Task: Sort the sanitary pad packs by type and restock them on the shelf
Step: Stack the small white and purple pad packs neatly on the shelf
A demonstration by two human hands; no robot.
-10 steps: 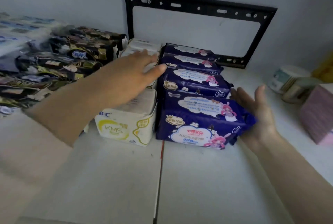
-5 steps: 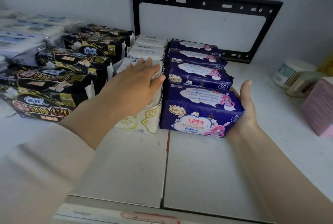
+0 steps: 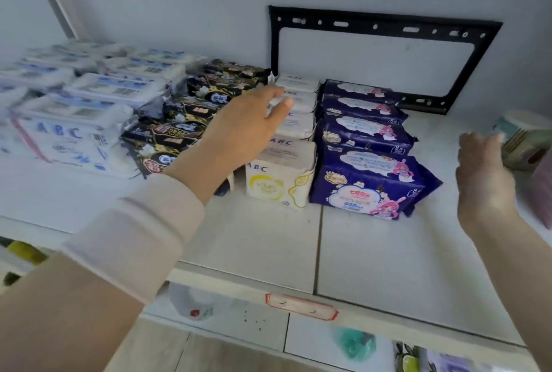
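Note:
Pad packs stand in rows on a white shelf (image 3: 388, 258). Dark blue packs (image 3: 367, 183) with a pink cartoon figure form the right row. Beside them runs a row of cream ABC packs (image 3: 277, 177), then black packs (image 3: 179, 129), then white and blue ABC packs (image 3: 71, 129) at the far left. My left hand (image 3: 245, 126) hovers open above the black and cream rows, fingers spread, holding nothing. My right hand (image 3: 484, 174) is open to the right of the blue row, apart from it, and holds nothing.
A black metal wall bracket (image 3: 385, 25) is fixed behind the blue row. Pale round tubs (image 3: 522, 138) and a pink box (image 3: 543, 189) stand at the shelf's right end. A red-edged price label (image 3: 301, 307) sits on the shelf's front lip. A lower shelf holds other goods.
My left hand lifted off the cream pack. My right hand let go of the front blue pack and drew away to the right. The camera pulled back, showing the shelf's front edge.

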